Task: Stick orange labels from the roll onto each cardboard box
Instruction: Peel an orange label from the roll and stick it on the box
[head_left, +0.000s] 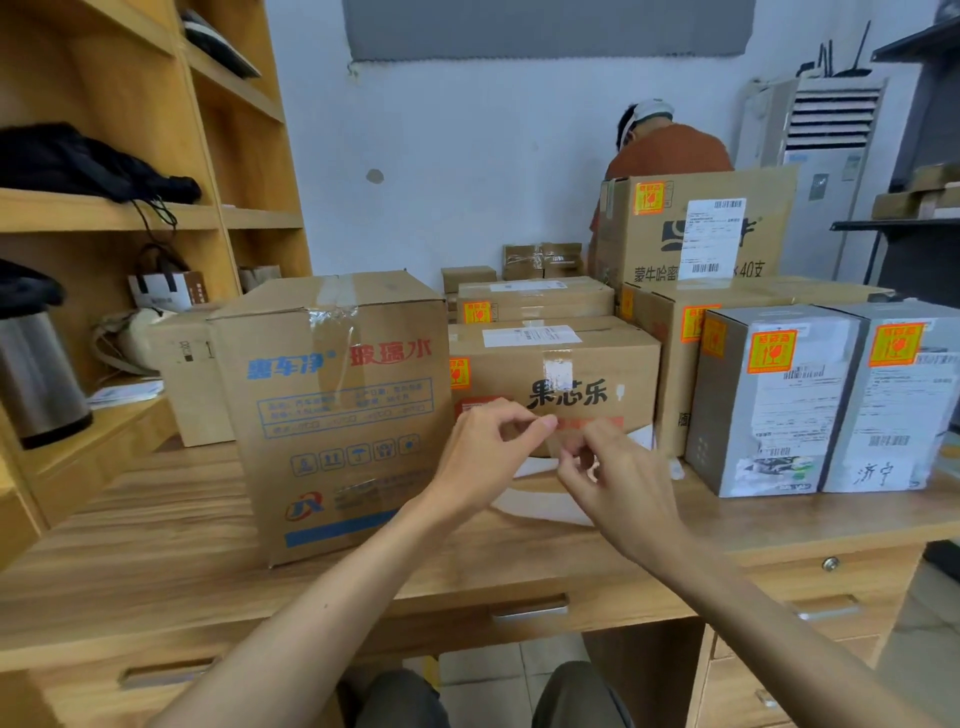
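Observation:
My left hand (488, 447) and my right hand (618, 478) meet above the desk, in front of the low cardboard box with black lettering (597, 364). Both pinch the label strip (540, 506) between thumb and fingers. Its white backing paper curls down onto the desk below them, and the part between the fingertips is blurred. That box carries an orange label (460, 372) on its left front. The tall box with blue and red print (337, 405), left of my hands, shows no orange label. The grey boxes (779, 415) to the right have orange labels (771, 351).
More labelled cartons are stacked behind, with a big one (696, 228) on top. A person in an orange shirt (670, 145) stands at the back. A wooden shelf (104, 213) with a steel flask (36, 374) fills the left. The desk's front edge (311, 613) has drawers.

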